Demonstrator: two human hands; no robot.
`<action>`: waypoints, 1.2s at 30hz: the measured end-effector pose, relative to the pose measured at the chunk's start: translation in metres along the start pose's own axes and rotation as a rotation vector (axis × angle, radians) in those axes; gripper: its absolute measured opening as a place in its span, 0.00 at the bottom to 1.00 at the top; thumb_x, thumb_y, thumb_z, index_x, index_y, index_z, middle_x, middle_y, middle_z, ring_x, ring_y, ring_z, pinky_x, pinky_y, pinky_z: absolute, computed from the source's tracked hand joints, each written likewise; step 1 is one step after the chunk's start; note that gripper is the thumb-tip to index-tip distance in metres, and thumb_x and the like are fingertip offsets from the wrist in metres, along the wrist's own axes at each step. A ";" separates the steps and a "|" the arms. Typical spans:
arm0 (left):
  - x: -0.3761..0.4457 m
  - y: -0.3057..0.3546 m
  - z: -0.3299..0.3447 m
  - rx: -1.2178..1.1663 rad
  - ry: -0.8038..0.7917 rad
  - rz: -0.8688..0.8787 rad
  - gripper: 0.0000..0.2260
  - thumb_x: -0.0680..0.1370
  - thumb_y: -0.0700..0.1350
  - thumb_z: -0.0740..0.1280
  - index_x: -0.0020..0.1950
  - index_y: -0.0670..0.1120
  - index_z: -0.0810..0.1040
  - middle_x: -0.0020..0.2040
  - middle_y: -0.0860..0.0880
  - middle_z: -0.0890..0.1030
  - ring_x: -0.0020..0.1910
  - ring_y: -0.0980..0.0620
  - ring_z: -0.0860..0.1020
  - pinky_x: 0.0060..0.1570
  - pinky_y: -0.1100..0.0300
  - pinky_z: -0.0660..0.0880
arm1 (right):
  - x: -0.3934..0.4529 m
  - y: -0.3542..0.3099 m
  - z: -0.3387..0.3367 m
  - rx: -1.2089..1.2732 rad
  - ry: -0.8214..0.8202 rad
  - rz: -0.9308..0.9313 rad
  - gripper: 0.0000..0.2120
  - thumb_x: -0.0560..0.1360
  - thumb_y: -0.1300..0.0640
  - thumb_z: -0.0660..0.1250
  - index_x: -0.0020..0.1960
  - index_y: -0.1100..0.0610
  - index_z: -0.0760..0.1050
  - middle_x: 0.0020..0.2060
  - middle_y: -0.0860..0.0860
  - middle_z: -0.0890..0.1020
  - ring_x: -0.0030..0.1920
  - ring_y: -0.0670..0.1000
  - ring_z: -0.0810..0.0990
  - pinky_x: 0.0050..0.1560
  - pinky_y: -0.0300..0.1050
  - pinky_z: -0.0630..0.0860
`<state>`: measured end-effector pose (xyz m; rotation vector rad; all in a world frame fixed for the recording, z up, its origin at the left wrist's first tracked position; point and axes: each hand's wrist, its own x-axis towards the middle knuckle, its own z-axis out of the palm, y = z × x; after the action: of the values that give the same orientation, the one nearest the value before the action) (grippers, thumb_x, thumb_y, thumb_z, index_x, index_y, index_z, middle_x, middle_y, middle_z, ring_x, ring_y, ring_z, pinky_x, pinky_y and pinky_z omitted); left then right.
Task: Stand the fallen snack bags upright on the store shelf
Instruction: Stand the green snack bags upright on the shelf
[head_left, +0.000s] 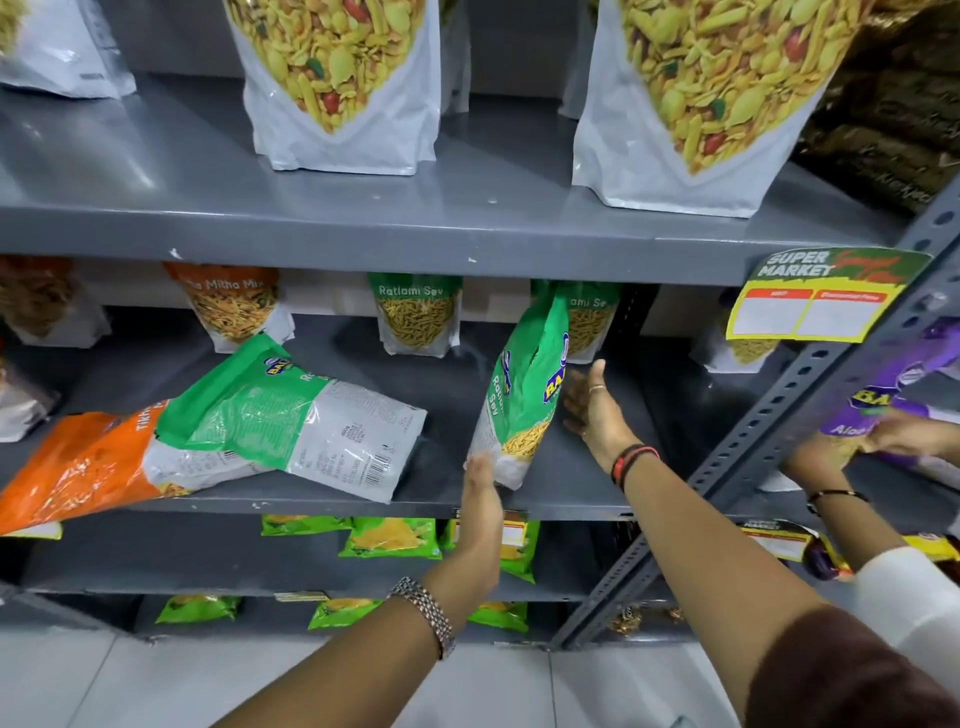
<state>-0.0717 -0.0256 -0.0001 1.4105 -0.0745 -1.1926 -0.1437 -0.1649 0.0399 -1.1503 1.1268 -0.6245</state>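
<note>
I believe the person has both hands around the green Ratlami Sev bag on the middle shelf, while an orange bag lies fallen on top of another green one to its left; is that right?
Not quite. In the head view the stacking is reversed: the fallen green bag lies on top of the orange bag. The rest holds: the left hand and right hand flank the green Ratlami Sev bag on the middle shelf.

Shelf: grey painted metal, slight sheen. Green snack bag: glossy crinkled plastic. Price tag: paper. Wristwatch: shiny metal links.
</note>
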 end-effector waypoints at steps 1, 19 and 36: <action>0.000 -0.001 0.003 -0.023 -0.021 0.011 0.27 0.79 0.60 0.51 0.75 0.49 0.61 0.75 0.50 0.65 0.74 0.50 0.63 0.75 0.49 0.57 | 0.002 -0.001 0.005 0.003 -0.039 0.012 0.37 0.75 0.34 0.37 0.73 0.54 0.62 0.72 0.52 0.67 0.73 0.53 0.65 0.75 0.54 0.57; 0.036 0.051 0.032 0.087 -0.175 0.104 0.24 0.80 0.57 0.49 0.74 0.49 0.64 0.73 0.48 0.69 0.71 0.50 0.68 0.67 0.51 0.66 | -0.028 0.027 -0.042 0.031 0.043 -0.052 0.30 0.78 0.41 0.38 0.74 0.53 0.58 0.73 0.54 0.66 0.69 0.59 0.70 0.61 0.51 0.69; 0.012 0.028 -0.116 0.211 -0.121 -0.224 0.13 0.81 0.42 0.53 0.57 0.39 0.73 0.52 0.41 0.78 0.52 0.39 0.78 0.51 0.53 0.75 | -0.014 0.036 0.081 -0.464 -0.137 -0.140 0.09 0.75 0.66 0.58 0.52 0.69 0.74 0.53 0.65 0.80 0.44 0.48 0.78 0.51 0.48 0.75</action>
<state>0.0276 0.0399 -0.0152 1.5594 -0.1328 -1.4897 -0.0790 -0.1097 0.0107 -1.6549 1.1093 -0.3896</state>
